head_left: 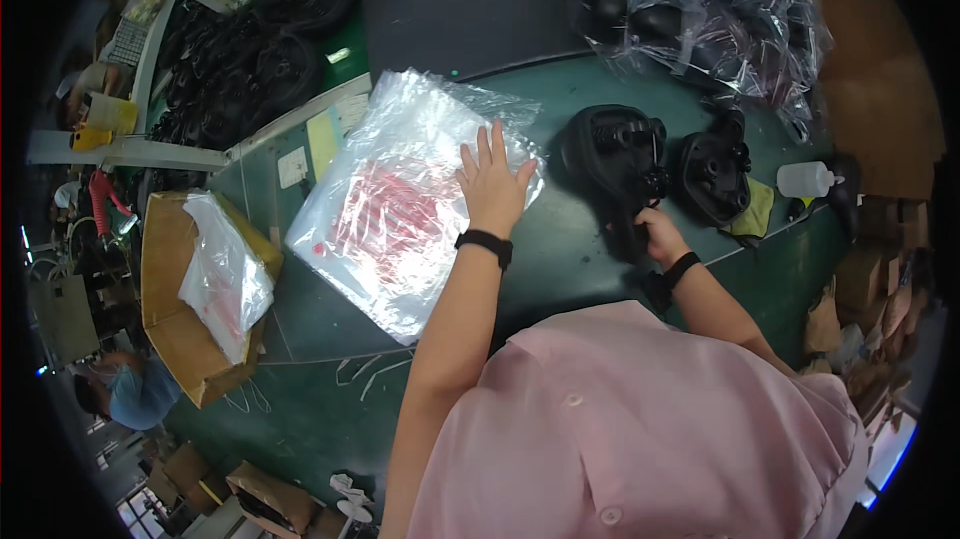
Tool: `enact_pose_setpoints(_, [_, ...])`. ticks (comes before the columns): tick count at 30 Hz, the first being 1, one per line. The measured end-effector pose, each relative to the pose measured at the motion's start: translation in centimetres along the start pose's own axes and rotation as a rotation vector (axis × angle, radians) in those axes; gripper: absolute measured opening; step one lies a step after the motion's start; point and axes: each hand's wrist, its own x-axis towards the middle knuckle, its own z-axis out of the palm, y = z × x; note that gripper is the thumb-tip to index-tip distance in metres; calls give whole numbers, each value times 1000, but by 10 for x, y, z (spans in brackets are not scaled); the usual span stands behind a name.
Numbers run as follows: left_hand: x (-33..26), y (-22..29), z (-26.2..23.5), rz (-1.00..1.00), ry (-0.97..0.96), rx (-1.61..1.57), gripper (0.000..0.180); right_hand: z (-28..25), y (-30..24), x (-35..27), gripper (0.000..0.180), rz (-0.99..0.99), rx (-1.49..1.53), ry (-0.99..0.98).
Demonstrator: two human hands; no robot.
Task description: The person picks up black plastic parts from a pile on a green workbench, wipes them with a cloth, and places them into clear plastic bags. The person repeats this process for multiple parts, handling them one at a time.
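1. Head view, left side: the left hand [492, 184] is laid flat, palm down, on a stack of clear plastic bags [400, 204] with red print. The fingers [486, 144] are spread fairly wide and nothing is gripped. The stack lies directly beneath the fingers and extends mostly to their left and back toward the person. Its long axis is seen running diagonally, from the far edge just beyond the fingertips down to the near-left corner.

2. Head view, right side: the right hand [657, 232] is closed on the lower part of a black moulded plastic part [615, 154]. The fingers are curled narrow round it, though how many are wrapped cannot be told, since they are hidden behind the part. The bulk of the part stands just beyond the fingers, further from the person, with its long axis pointed roughly away from the body.

3. The relation that matters: the black part is found to the right of the bag stack, close by but apart, with bare green table [560, 269] between them. The left hand is nearer the bags, the right nearer the part.

4. Poses: the left forearm is stretched forward nearly straight, with a black wristband [484, 243] worn at the wrist. The right arm is bent, the wrist turned inward.

5. A second black part [715, 174] lies just to the right of the held one, untouched.
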Motion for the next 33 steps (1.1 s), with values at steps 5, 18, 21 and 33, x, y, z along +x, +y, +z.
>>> enact_pose_setpoints(5, [-60,-43,-2,123,-322,350,72,-1,-7,-6,51,-26,0,-112])
enact_pose_setpoints(18, [28,-20,25,-454,126,235,35,25,-18,-6,68,-85,-404,-59])
enact_pose_setpoints(21, [30,-44,13,-306,63,98,27,16,-7,-5,67,-76,-307,-45])
enact_pose_setpoints(33, [-22,-52,-51,-222,-188,-663,18,191,-35,18,53,-30,-272,-558])
